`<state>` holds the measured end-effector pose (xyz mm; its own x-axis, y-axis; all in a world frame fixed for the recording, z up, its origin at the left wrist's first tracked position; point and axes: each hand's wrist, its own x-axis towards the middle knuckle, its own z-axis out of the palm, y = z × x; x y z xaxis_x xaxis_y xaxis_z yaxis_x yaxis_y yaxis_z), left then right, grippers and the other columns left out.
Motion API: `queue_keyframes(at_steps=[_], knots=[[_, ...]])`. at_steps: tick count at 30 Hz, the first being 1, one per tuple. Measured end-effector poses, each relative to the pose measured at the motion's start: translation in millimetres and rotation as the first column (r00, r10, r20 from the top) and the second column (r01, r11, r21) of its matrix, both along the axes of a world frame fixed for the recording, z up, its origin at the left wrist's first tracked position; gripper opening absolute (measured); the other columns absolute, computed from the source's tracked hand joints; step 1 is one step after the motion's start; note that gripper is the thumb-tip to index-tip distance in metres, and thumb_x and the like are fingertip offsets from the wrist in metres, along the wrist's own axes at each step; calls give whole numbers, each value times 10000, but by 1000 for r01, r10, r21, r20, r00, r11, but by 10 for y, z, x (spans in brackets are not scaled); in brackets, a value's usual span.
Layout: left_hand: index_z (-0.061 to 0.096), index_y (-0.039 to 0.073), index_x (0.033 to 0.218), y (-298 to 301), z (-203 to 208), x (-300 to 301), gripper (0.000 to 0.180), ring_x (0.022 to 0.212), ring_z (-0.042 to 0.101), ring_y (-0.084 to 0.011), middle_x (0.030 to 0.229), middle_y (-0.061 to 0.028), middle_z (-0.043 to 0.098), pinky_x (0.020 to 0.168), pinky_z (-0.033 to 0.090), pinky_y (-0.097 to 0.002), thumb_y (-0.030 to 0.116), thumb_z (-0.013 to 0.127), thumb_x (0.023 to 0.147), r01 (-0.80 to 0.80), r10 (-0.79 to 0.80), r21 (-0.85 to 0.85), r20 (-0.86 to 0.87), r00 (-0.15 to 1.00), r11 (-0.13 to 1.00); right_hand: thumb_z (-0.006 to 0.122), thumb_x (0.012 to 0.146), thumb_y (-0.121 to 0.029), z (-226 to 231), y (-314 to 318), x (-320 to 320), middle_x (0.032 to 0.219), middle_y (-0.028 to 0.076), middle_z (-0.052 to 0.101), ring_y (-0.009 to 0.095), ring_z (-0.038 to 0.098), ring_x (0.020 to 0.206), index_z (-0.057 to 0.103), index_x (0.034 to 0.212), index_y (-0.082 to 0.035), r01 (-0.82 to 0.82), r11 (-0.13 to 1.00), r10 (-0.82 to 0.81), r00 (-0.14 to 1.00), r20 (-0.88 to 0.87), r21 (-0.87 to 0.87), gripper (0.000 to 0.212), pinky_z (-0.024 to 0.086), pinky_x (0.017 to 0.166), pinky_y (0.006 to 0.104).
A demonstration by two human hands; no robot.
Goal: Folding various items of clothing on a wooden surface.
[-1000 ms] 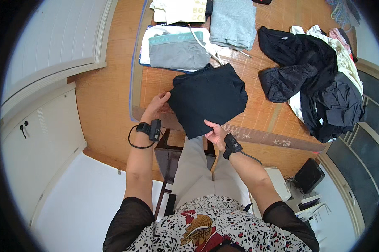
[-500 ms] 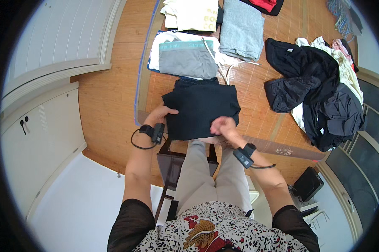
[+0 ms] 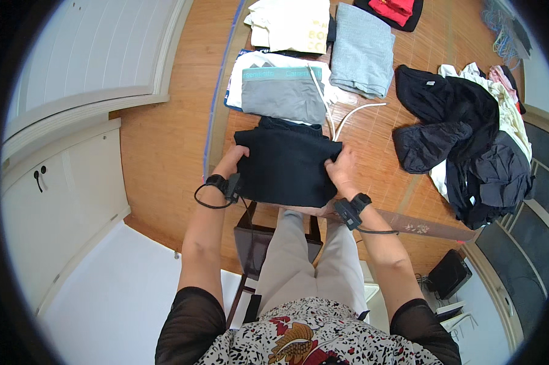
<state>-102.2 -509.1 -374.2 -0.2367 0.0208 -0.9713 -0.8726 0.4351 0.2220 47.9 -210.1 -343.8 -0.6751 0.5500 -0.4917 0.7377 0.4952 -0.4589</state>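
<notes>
A black garment [image 3: 286, 167], folded to a rough rectangle, lies at the table's near edge in front of me. Its exact kind is hidden by the folds; a gathered dark band shows along the far side. My left hand [image 3: 233, 159] is closed on its left edge, thumb on top and fingers partly hidden. On the opposite edge my right hand [image 3: 343, 167] grips the cloth the same way. Just beyond it, grey boxer briefs [image 3: 277, 97] with a teal waistband rest on white folded clothing. A white cord [image 3: 353, 111] trails from that stack to the right.
Farther back lie a folded cream shirt [image 3: 295, 27], a grey folded cloth [image 3: 362, 55] and a red garment [image 3: 393, 9] on black cloth. A loose heap of dark and pale clothes [image 3: 457, 121] covers the table's right side. A dark stool [image 3: 250, 243] stands below the table edge.
My right hand has moved from the garment's near right part out to its right edge and taken hold there. The cloth looks straighter. The whole view has shifted slightly.
</notes>
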Motion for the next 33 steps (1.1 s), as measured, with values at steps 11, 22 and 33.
queue_keyframes(at_steps=[11,22,33], knots=[[353,12,1448,-14,283,80,845,1251,514,-321,1370,-180,514,1013,452,-519,146,820,756,-7,-18,387,61,998,922,689,758,-58,169,-324,-1351,1434,203,408,380,325,1386,428,1411,-118,-588,747,664,635,-395,310,705,298,1114,527],[329,25,1468,-111,134,82,987,1251,518,-320,1388,-177,501,1008,470,-477,171,867,654,98,-128,461,33,991,882,734,804,-328,-172,-607,-1705,1532,325,220,523,224,1408,259,1521,-83,-709,530,780,623,61,465,894,264,1053,678],[330,11,1462,-126,325,280,894,1161,582,-293,1314,-175,552,959,513,-429,116,778,696,-35,-53,514,155,986,857,503,899,-105,-229,-596,-1774,1356,328,486,508,507,1226,435,1417,-55,-657,464,805,592,26,594,524,453,944,579]])
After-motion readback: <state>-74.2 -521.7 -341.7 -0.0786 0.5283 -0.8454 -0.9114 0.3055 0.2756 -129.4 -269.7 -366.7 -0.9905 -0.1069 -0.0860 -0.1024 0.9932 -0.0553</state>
